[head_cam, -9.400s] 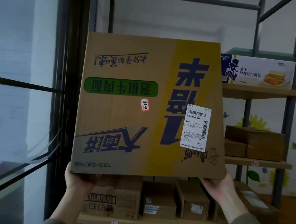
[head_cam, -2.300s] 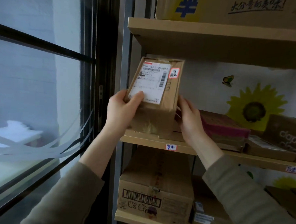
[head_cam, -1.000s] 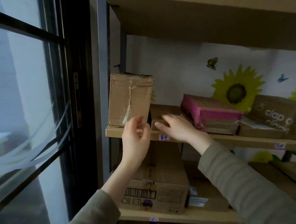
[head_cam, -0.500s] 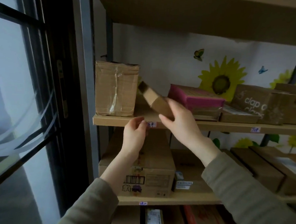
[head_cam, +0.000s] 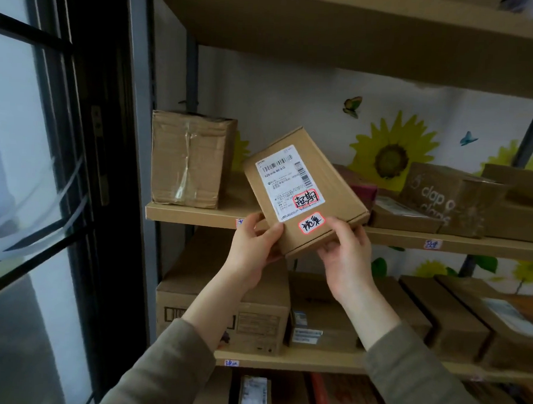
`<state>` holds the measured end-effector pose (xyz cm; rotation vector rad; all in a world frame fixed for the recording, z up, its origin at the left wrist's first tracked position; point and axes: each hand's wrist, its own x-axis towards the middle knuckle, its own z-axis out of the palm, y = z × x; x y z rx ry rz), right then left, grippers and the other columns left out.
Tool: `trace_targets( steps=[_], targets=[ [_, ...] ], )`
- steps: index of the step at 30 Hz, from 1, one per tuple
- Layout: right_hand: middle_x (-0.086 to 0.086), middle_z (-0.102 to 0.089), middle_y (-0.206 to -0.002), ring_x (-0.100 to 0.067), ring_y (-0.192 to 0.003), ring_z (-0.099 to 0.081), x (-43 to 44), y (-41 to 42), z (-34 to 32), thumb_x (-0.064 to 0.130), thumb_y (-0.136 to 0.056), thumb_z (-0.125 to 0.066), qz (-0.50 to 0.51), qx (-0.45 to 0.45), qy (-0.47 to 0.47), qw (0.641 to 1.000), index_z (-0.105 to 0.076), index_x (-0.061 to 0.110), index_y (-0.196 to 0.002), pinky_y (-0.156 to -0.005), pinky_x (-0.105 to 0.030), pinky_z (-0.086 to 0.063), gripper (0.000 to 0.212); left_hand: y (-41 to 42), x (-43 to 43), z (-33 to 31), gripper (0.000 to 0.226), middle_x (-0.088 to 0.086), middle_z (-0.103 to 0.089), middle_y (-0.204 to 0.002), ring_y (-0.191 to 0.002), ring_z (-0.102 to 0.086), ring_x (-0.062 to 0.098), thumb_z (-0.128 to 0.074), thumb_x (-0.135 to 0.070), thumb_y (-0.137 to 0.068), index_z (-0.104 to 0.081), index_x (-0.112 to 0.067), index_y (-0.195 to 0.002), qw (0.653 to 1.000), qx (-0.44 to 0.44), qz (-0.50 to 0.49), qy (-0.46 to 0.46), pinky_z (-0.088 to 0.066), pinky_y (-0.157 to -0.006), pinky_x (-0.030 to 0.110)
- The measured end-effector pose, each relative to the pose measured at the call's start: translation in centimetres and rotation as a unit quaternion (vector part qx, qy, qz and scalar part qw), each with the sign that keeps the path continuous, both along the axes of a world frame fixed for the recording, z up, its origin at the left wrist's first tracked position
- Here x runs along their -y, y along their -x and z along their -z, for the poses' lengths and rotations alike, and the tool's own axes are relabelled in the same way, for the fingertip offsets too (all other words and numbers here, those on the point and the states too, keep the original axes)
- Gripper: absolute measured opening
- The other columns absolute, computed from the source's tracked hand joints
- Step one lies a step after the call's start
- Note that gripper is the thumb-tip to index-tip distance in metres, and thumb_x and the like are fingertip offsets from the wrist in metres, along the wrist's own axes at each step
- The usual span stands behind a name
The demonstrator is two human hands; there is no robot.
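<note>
You hold one flat parcel (head_cam: 331, 186) just right of the upright taped carton (head_cam: 187, 160). Its label faces you, and its long axis is tilted with the far end leaning left. Your left hand (head_cam: 253, 247) and right hand (head_cam: 345, 255) each pinch its near end. It carries two red-edged stickers (head_cam: 311, 222); the label print is unreadable.

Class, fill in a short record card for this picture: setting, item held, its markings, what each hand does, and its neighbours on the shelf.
setting: shelving with a wooden shelf board, beside a window
item held: flat cardboard box, tilted, label side towards the camera
markings: white shipping label with barcodes; two red-bordered handwritten stickers
hands: left hand grips the lower left corner; right hand grips the lower edge
neighbours: upright taped box at left; box printed "clap" at right
wall: sunflower sticker
</note>
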<state>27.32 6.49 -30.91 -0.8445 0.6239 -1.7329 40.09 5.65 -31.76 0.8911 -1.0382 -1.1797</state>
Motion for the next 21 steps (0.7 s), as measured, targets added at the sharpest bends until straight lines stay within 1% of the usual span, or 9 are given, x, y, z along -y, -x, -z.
trace_targets(
  steps=[3, 6, 8, 10, 12, 14, 17, 19, 21],
  targets=[
    [-0.004, -0.065, -0.109, -0.021, -0.106, -0.061, 0.0, 0.5, 0.6, 0.004, -0.087, -0.056, -0.015, -0.013, 0.002, 1.0, -0.054, 0.024, -0.108, -0.085, -0.037, -0.053, 0.029, 0.0, -0.3, 0.0, 0.043, 0.013, -0.064, -0.112, -0.097, -0.065, 0.027, -0.056, -0.009, -0.091, -0.044, -0.009, -0.132, 1.0, 0.005, -0.012, 0.002, -0.055, -0.083, 0.045],
    [-0.004, -0.065, -0.106, -0.023, -0.104, -0.062, 0.3, 1.0, 1.0, 0.006, -0.088, -0.056, -0.024, -0.006, -0.006, 1.0, -0.054, 0.022, -0.109, -0.085, -0.039, -0.053, 0.026, 0.0, -0.6, 0.1, 0.044, 0.013, -0.063, -0.115, -0.103, -0.064, 0.027, -0.056, -0.009, -0.091, -0.042, -0.012, -0.133, 0.999, 0.027, -0.031, 0.008, -0.055, -0.083, 0.045],
    [-0.006, -0.065, -0.106, -0.023, -0.103, -0.063, 0.6, 1.6, 1.0, 0.01, -0.089, -0.057, -0.016, 0.004, -0.016, 1.0, -0.051, 0.018, -0.115, -0.081, -0.039, -0.055, 0.028, 0.0, -0.8, 0.1, 0.047, 0.012, -0.063, -0.114, -0.105, -0.063, 0.027, -0.056, -0.009, -0.091, -0.041, -0.013, -0.135, 0.998, 0.039, -0.045, 0.017, -0.054, -0.085, 0.045],
    [-0.007, -0.063, -0.11, -0.019, -0.097, -0.064, 0.6, 2.6, 1.0, 0.015, -0.089, -0.058, 0.004, 0.001, -0.012, 1.0, -0.046, 0.017, -0.126, -0.076, -0.036, -0.055, 0.039, 0.1, -1.0, -0.1, 0.049, 0.009, -0.061, -0.114, -0.106, -0.061, 0.023, -0.055, -0.009, -0.091, -0.041, -0.018, -0.137, 0.996, 0.055, -0.059, 0.027, -0.052, -0.09, 0.043],
    [-0.005, -0.063, -0.112, -0.016, -0.094, -0.064, 0.5, 3.7, 1.4, 0.018, -0.088, -0.06, 0.03, -0.026, -0.002, 0.999, -0.048, 0.021, -0.128, -0.073, -0.034, -0.054, 0.042, 0.6, -1.4, -0.1, 0.049, 0.001, -0.062, -0.105, -0.101, -0.061, 0.016, -0.054, -0.009, -0.092, -0.041, -0.023, -0.138, 0.995, 0.059, -0.062, 0.043, -0.052, -0.09, 0.037],
    [-0.004, -0.065, -0.114, -0.018, -0.098, -0.065, 0.0, 4.9, 2.4, 0.019, -0.087, -0.062, 0.057, -0.063, 0.002, 0.996, -0.053, 0.025, -0.121, -0.078, -0.037, -0.055, 0.036, 1.5, -1.8, 0.1, 0.048, -0.005, -0.063, -0.095, -0.095, -0.062, 0.012, -0.053, -0.007, -0.092, -0.044, -0.024, -0.136, 0.996, 0.049, -0.051, 0.06, -0.051, -0.089, 0.034],
    [-0.008, -0.066, -0.116, -0.024, -0.107, -0.063, -1.4, 7.0, 4.2, 0.016, -0.087, -0.062, 0.112, -0.074, -0.006, 0.991, -0.056, 0.017, -0.123, -0.093, -0.042, -0.051, 0.037, 3.7, -2.2, 1.4, 0.04, -0.004, -0.065, -0.092, -0.092, -0.063, 0.013, -0.053, -0.003, -0.091, -0.051, -0.028, -0.122, 0.996, 0.048, -0.018, 0.078, -0.051, -0.085, 0.03],
    [-0.007, -0.068, -0.111, -0.025, -0.106, -0.063, -2.5, 8.9, 5.6, 0.015, -0.087, -0.062, 0.159, -0.068, -0.025, 0.985, -0.06, 0.018, -0.116, -0.093, -0.043, -0.051, 0.029, 5.6, -2.0, 2.9, 0.028, 0.0, -0.065, -0.093, -0.09, -0.063, 0.016, -0.055, -0.003, -0.089, -0.055, -0.024, -0.109, 0.996, 0.052, 0.016, 0.069, -0.052, -0.082, 0.03],
    [-0.003, -0.068, -0.103, -0.025, -0.104, -0.064, -3.8, 11.3, 7.2, 0.014, -0.087, -0.062, 0.219, -0.061, -0.054, 0.972, -0.061, 0.026, -0.102, -0.092, -0.043, -0.051, 0.019, 8.4, -1.5, 4.3, 0.021, 0.002, -0.066, -0.097, -0.093, -0.064, 0.019, -0.056, -0.006, -0.089, -0.056, -0.024, -0.1, 0.995, 0.063, 0.068, 0.043, -0.053, -0.083, 0.034]
  ],
)
